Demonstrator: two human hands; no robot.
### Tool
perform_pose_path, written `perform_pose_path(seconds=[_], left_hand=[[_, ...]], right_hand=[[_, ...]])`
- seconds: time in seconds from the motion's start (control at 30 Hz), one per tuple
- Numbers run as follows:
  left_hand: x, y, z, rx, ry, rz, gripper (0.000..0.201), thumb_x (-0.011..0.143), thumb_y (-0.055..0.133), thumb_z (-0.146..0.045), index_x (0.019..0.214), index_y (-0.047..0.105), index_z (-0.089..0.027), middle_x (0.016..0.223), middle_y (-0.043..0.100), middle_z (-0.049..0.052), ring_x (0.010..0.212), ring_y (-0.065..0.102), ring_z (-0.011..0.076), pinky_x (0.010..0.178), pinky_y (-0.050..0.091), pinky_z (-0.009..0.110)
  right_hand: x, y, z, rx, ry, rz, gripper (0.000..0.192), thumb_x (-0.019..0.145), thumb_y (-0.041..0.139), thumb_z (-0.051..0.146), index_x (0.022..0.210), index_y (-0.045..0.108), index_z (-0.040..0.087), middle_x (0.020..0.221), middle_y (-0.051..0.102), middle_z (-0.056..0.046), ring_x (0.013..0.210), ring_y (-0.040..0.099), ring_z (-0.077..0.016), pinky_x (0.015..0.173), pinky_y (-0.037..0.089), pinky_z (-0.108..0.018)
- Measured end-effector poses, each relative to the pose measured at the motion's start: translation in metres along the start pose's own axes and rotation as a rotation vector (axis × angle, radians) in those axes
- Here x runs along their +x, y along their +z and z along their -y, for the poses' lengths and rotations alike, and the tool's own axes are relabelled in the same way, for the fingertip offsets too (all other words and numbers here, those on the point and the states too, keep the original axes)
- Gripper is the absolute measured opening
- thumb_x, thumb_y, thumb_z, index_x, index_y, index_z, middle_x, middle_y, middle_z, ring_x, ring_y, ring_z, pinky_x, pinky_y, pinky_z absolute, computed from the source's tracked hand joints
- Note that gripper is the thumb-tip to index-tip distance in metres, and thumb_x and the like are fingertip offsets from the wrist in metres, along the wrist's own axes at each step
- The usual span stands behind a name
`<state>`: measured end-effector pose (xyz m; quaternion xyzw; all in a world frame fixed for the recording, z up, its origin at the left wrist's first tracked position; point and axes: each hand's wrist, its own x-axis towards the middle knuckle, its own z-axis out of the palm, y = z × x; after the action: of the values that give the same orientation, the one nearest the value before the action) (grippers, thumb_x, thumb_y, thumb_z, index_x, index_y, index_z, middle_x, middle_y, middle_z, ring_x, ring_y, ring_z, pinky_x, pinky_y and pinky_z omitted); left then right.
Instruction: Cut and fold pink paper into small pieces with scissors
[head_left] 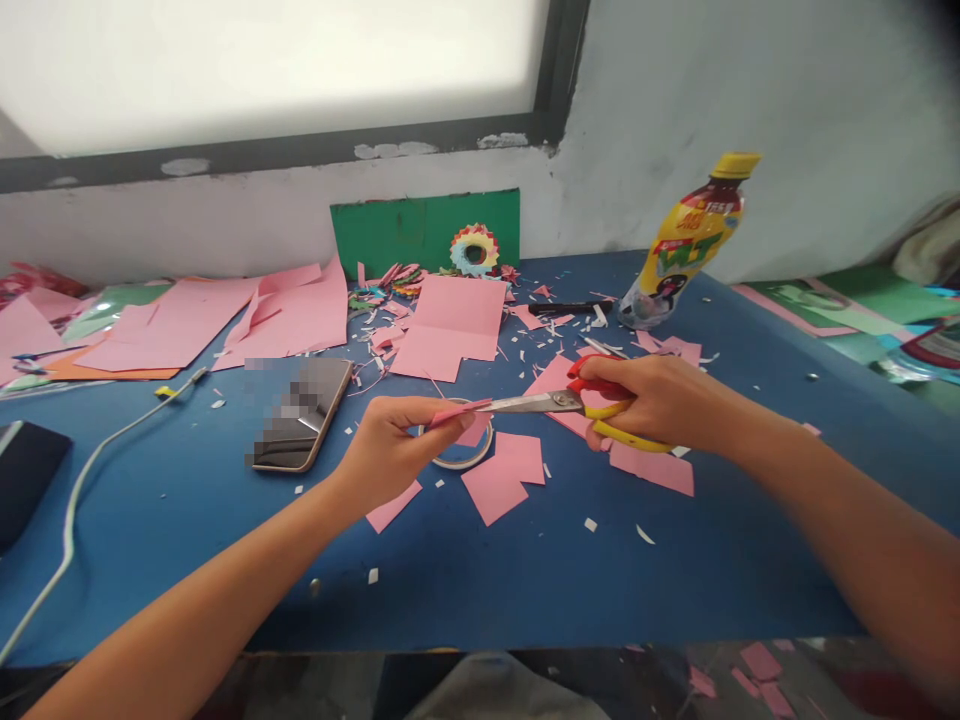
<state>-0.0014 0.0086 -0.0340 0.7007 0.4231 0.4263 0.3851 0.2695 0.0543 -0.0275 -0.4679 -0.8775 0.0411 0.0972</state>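
Note:
My left hand point(395, 445) pinches a small piece of pink paper point(455, 412), seen nearly edge-on. In my right hand point(651, 400) is a pair of scissors point(531, 403) with red and yellow handles, my fingers in the loops. Its blade tips meet the right end of the pink paper; whether they are cutting into it I cannot tell. Below my left fingertips a tape roll point(471, 463) lies flat, partly hidden by the hand. Cut pink pieces point(504, 478) lie on the blue table point(480, 590) around it.
A smartphone point(304, 415) lies left of my left hand, with a white cable point(75, 500) beyond it. Large pink sheets point(292, 310), a black marker point(571, 308) and a yellow-labelled bottle point(686, 245) stand or lie farther back. A green board point(420, 232) leans on the wall behind a paper ring point(474, 250).

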Motion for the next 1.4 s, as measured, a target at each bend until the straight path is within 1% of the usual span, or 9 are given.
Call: perform_pose_path(seconds=[0.17, 0.27, 0.37, 0.57, 0.77, 0.97, 1.13, 1.27, 1.4], left_hand=[[0.0, 0.0005, 0.0003, -0.039, 0.02, 0.056, 0.013, 0.076, 0.06, -0.02, 0.073, 0.072, -0.016, 0.064, 0.06, 0.002, 0.057, 0.046, 0.0105, 0.053, 0.043, 0.023], [-0.0007, 0.0007, 0.0, -0.06, 0.029, 0.093, 0.014, 0.077, 0.059, -0.02, 0.075, 0.072, -0.016, 0.061, 0.056, 0.001, 0.056, 0.042, 0.0095, 0.051, 0.04, 0.022], [-0.0011, 0.0009, 0.0003, -0.061, 0.025, 0.096, 0.014, 0.078, 0.059, -0.021, 0.077, 0.072, -0.015, 0.061, 0.056, 0.002, 0.056, 0.042, 0.0098, 0.05, 0.038, 0.022], [-0.0016, 0.0023, 0.0006, -0.05, -0.024, 0.086, 0.016, 0.077, 0.059, -0.023, 0.074, 0.072, -0.015, 0.062, 0.058, 0.003, 0.058, 0.044, 0.0112, 0.052, 0.04, 0.023], [-0.002, 0.0025, -0.0026, -0.039, -0.056, 0.097, 0.017, 0.077, 0.06, -0.025, 0.074, 0.072, -0.014, 0.061, 0.058, 0.003, 0.056, 0.043, 0.0112, 0.049, 0.037, 0.023], [-0.0015, 0.0015, -0.0033, -0.025, -0.057, 0.127, 0.017, 0.077, 0.06, -0.026, 0.077, 0.073, -0.014, 0.059, 0.056, 0.002, 0.055, 0.039, 0.01, 0.046, 0.033, 0.022], [-0.0029, 0.0015, -0.0018, -0.007, -0.067, 0.134, 0.019, 0.077, 0.06, -0.028, 0.079, 0.074, -0.014, 0.058, 0.058, 0.003, 0.055, 0.04, 0.0109, 0.046, 0.033, 0.023], [-0.003, 0.0012, -0.0018, -0.007, -0.078, 0.145, 0.019, 0.077, 0.06, -0.029, 0.08, 0.074, -0.015, 0.059, 0.058, 0.003, 0.055, 0.041, 0.0112, 0.046, 0.033, 0.023], [-0.0028, 0.0017, -0.0041, -0.011, -0.098, 0.152, 0.019, 0.076, 0.061, -0.028, 0.077, 0.074, -0.014, 0.057, 0.057, 0.002, 0.053, 0.038, 0.0103, 0.045, 0.033, 0.023]], right_hand=[[-0.0006, 0.0015, 0.0026, 0.026, -0.01, 0.007, 0.023, 0.071, 0.059, 0.036, 0.092, 0.053, 0.029, 0.059, 0.059, 0.005, 0.047, 0.048, -0.013, 0.044, 0.03, -0.023], [-0.0009, 0.004, 0.0025, 0.057, -0.017, 0.043, 0.021, 0.073, 0.055, 0.031, 0.093, 0.051, 0.029, 0.064, 0.063, 0.006, 0.05, 0.05, -0.0132, 0.046, 0.031, -0.022], [-0.0008, 0.0048, 0.0023, 0.084, -0.02, 0.092, 0.018, 0.075, 0.051, 0.028, 0.093, 0.05, 0.028, 0.068, 0.066, 0.005, 0.053, 0.053, -0.0139, 0.047, 0.031, -0.022], [-0.0006, 0.0036, 0.0037, 0.055, -0.063, 0.103, 0.01, 0.075, 0.05, 0.028, 0.085, 0.05, 0.025, 0.069, 0.066, 0.002, 0.051, 0.053, -0.0136, 0.046, 0.031, -0.023], [-0.0015, 0.0027, 0.0037, 0.017, -0.054, 0.046, 0.014, 0.074, 0.051, 0.03, 0.088, 0.052, 0.027, 0.066, 0.065, 0.003, 0.047, 0.05, -0.0139, 0.045, 0.031, -0.024], [-0.0028, 0.0037, 0.0044, 0.049, -0.061, 0.068, 0.016, 0.076, 0.049, 0.029, 0.092, 0.05, 0.027, 0.063, 0.064, 0.004, 0.05, 0.053, -0.0149, 0.045, 0.032, -0.025], [-0.0019, 0.0028, 0.005, 0.058, -0.076, 0.127, 0.009, 0.076, 0.046, 0.025, 0.085, 0.049, 0.025, 0.074, 0.067, 0.003, 0.051, 0.054, -0.0134, 0.045, 0.032, -0.024], [-0.0015, 0.0031, 0.0055, 0.065, -0.06, 0.116, 0.012, 0.076, 0.046, 0.024, 0.088, 0.048, 0.025, 0.068, 0.066, 0.004, 0.05, 0.053, -0.0137, 0.045, 0.032, -0.024], [-0.0017, 0.0036, 0.005, 0.07, -0.094, 0.142, 0.011, 0.075, 0.044, 0.022, 0.086, 0.047, 0.025, 0.074, 0.067, 0.003, 0.048, 0.052, -0.0129, 0.045, 0.031, -0.025]])
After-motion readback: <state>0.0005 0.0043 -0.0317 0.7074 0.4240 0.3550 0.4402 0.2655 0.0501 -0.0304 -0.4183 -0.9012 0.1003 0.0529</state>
